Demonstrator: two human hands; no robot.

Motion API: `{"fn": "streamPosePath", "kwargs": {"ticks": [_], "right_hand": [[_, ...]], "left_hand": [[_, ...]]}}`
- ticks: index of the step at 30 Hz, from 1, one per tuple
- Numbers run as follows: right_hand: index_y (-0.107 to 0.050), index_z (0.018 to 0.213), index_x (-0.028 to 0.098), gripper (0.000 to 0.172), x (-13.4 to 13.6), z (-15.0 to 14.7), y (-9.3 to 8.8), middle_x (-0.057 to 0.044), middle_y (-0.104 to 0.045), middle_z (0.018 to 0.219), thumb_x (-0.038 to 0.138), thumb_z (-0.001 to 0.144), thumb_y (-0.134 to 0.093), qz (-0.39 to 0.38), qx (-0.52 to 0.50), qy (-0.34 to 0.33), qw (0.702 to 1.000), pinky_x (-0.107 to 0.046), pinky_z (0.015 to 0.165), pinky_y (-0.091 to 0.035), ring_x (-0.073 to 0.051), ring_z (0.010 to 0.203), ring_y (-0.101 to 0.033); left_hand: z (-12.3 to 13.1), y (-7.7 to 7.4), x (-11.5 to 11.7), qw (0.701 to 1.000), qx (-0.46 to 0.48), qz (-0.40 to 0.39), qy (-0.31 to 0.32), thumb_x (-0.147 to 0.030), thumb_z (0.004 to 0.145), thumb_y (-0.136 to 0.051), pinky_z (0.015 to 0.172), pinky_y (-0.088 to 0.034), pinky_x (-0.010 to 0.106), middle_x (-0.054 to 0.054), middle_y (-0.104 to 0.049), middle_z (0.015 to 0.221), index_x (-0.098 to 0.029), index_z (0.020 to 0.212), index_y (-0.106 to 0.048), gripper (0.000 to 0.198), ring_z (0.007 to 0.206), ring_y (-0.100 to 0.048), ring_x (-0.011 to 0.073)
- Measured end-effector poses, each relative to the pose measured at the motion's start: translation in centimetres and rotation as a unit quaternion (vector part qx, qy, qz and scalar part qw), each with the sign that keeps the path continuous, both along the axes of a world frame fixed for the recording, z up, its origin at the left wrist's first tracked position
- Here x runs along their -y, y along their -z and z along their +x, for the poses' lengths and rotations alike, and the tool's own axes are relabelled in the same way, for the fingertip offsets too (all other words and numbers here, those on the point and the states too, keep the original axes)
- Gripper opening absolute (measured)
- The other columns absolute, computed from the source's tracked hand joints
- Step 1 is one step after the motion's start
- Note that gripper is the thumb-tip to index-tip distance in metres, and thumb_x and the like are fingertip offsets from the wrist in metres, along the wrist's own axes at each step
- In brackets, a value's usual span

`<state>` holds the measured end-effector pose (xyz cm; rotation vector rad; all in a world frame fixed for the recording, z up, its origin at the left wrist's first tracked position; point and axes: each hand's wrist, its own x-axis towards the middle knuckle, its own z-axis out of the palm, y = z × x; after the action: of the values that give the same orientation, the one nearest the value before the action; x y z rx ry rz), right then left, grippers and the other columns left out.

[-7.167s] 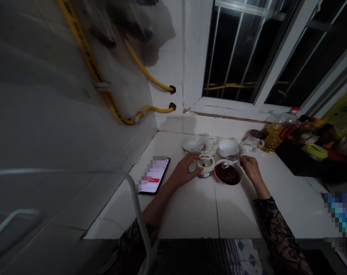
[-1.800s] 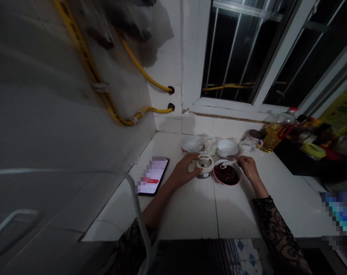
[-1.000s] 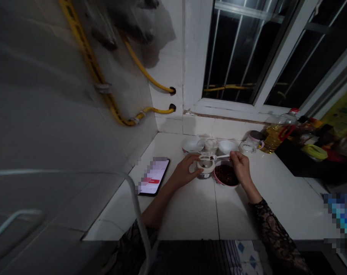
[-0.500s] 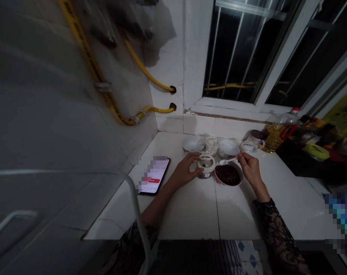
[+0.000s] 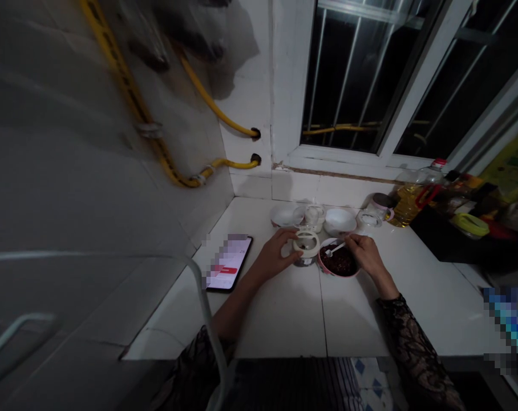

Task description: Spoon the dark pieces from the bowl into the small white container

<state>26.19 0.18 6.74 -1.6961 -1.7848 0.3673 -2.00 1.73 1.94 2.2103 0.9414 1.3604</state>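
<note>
My left hand (image 5: pixel 279 251) grips the rim of a small clear jar (image 5: pixel 305 260) with a pale collar and a flipped-back lid. Beside the jar, on its right, stands a bowl (image 5: pixel 340 275) with a pinkish outside. Dark red, coarse contents (image 5: pixel 341 264) fill it. Pinched in the fingers of my right hand (image 5: pixel 364 252) is a small white spoon (image 5: pixel 336 249), its scoop end over the bowl's contents. Whether the scoop carries anything is too small to tell.
Behind my hands stand two white bowls (image 5: pixel 340 218) and another lidded clear jar (image 5: pixel 370 218). An oil bottle (image 5: pixel 407 202) and a black box (image 5: pixel 438 237) of packets are at the right. A lit phone (image 5: pixel 230 265) lies left, near a pale curved rail (image 5: pixel 203 297).
My right hand has moved slightly left and down with the spoon. The scoop has gone from beside the jar's rim to over the red contents. My left hand keeps its grip.
</note>
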Motion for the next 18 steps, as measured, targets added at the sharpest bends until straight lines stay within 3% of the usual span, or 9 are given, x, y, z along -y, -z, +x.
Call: {"fn": "streamPosePath", "kwargs": {"ticks": [12, 18], "right_hand": [[-0.063, 0.053, 0.023, 0.038, -0.43, 0.25, 0.23, -0.001, -0.056, 0.048, 0.049, 0.078, -0.05, -0.033, -0.024, 0.013, 0.999, -0.029, 0.056, -0.032, -0.018, 0.055, -0.052], [-0.06, 0.049, 0.022, 0.038, -0.61, 0.44, 0.15, 0.001, -0.05, 0.044, 0.05, 0.074, -0.053, -0.052, -0.082, 0.011, 0.995, -0.027, 0.052, -0.029, -0.015, 0.05, -0.046]], "left_hand": [[0.05, 0.27, -0.11, 1.0, 0.006, 0.008, -0.002, -0.03, 0.085, -0.071, 0.1, -0.053, 0.043, 0.011, -0.065, 0.123, -0.023, 0.106, -0.062, 0.025, 0.116, -0.065, 0.0248], [0.06, 0.15, -0.09, 1.0, 0.001, 0.007, -0.003, -0.03, 0.084, -0.071, 0.098, -0.054, 0.044, 0.011, -0.066, 0.122, -0.023, 0.105, -0.061, 0.024, 0.115, -0.065, 0.0256]]}}
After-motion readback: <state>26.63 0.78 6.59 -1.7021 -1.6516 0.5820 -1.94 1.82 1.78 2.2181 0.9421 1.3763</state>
